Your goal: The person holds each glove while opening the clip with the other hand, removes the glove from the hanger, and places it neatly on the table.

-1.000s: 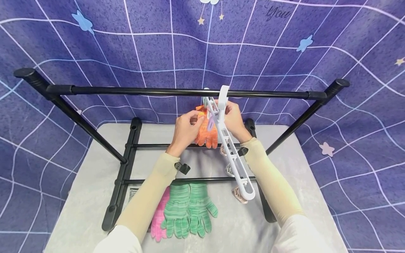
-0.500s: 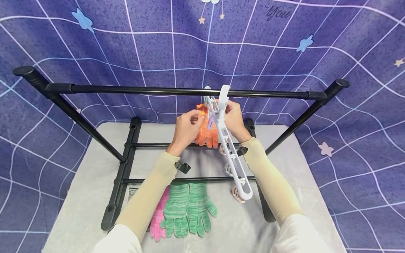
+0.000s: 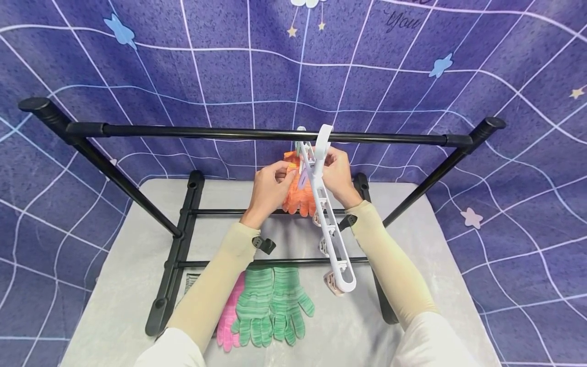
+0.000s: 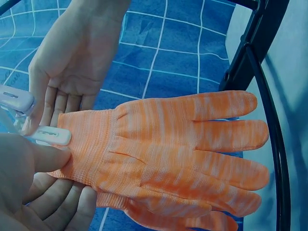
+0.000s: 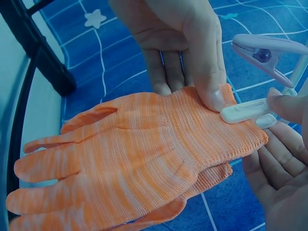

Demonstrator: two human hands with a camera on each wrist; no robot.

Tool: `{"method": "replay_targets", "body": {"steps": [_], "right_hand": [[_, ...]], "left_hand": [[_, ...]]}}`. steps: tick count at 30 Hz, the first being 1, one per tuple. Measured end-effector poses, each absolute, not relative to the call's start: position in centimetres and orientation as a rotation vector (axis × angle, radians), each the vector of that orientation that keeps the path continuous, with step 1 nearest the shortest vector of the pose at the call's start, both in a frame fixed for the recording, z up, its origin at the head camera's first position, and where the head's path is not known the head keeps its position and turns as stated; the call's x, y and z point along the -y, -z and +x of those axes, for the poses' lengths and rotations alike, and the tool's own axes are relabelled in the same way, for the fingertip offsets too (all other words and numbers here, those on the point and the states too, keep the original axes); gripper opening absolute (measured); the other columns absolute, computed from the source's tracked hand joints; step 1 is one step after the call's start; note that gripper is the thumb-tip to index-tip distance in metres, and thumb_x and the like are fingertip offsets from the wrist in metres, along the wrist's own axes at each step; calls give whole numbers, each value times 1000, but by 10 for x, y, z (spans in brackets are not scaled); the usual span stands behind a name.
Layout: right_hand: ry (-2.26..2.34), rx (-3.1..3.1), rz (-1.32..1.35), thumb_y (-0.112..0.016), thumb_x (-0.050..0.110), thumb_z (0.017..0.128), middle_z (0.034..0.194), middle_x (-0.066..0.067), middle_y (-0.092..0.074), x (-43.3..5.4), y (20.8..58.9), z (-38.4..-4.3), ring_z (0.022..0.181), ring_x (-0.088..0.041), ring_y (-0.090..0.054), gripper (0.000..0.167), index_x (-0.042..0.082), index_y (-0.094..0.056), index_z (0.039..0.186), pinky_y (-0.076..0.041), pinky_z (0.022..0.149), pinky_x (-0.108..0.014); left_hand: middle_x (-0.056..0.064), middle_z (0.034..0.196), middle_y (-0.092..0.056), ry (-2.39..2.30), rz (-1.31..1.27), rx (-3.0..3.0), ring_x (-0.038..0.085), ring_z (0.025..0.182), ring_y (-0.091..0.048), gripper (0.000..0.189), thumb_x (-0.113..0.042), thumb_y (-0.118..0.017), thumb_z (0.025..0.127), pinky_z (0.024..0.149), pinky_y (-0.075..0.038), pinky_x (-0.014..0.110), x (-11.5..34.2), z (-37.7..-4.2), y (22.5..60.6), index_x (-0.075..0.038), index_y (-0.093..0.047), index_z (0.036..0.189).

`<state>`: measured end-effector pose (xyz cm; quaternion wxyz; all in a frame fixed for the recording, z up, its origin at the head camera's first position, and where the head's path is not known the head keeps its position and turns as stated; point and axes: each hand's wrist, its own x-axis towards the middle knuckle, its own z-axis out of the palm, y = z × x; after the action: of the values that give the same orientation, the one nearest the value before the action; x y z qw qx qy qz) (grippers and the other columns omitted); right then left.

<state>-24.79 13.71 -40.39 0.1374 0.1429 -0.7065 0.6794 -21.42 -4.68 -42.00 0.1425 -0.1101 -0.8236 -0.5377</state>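
Gloves (image 5: pixel 127 144) in orange hang with a cuff (image 5: pixel 214 137) in the grip of the left hand (image 3: pixel 270 187); the right hand (image 3: pixel 338 173) pinches a white clip (image 5: pixel 241 112) over it.

The orange gloves (image 5: pixel 125 137) are showing pale streaks, the green gloves (image 3: pixel 257 300) are bearing lighter stripes, and another glove (image 3: pixel 227 326) is showing pink. The hanger (image 3: pixel 316 176) and clip (image 5: pixel 243 112) are showing white, a second clip (image 3: pixel 303 178) lilac, the rack (image 3: pixel 206 133) black, the sleeves (image 3: pixel 231 250) beige. The curtain (image 3: pixel 183 71) is displaying violet-blue, with white and light-blue lines and blue, pink and cream stars (image 3: pixel 120 32).
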Motion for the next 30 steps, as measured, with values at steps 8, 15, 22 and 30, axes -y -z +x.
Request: {"method": "replay_targets", "body": {"steps": [8,15,22,30], "right_hand": [[-1973,2022,459,-71,-15,88,84,-5,-76,-132,383,-232,72,-1,-64,25,-25,-68,110,-51,67,-17],[-2011,1978,509,-70,-14,89,83,-9,-75,-130,376,-223,71,-2,-63,22,-28,-65,105,-51,67,-17],[-2026,1959,505,-68,-18,88,76,11,-70,-130,379,-224,68,-2,-60,18,-29,-63,102,-50,65,-16],[-1993,1946,520,-72,-15,88,73,14,-68,-129,380,-224,66,-1,-57,16,-25,-64,96,-48,62,-17]], "left_hand": [[9,94,-78,1572,-301,2375,19,86,-73,13,-13,-75,101,81,-61,32,46,-212,418,-3,-80,108],[11,96,-79,1572,-280,2394,21,86,-74,17,-15,-76,100,82,-62,33,47,-209,419,-2,-80,112],[10,95,-79,1559,-281,2399,21,85,-74,18,-17,-77,100,82,-62,34,48,-208,422,-4,-81,112],[8,93,-78,1568,-271,2408,17,82,-71,16,-17,-77,100,79,-59,32,48,-207,423,-5,-81,110]]}}
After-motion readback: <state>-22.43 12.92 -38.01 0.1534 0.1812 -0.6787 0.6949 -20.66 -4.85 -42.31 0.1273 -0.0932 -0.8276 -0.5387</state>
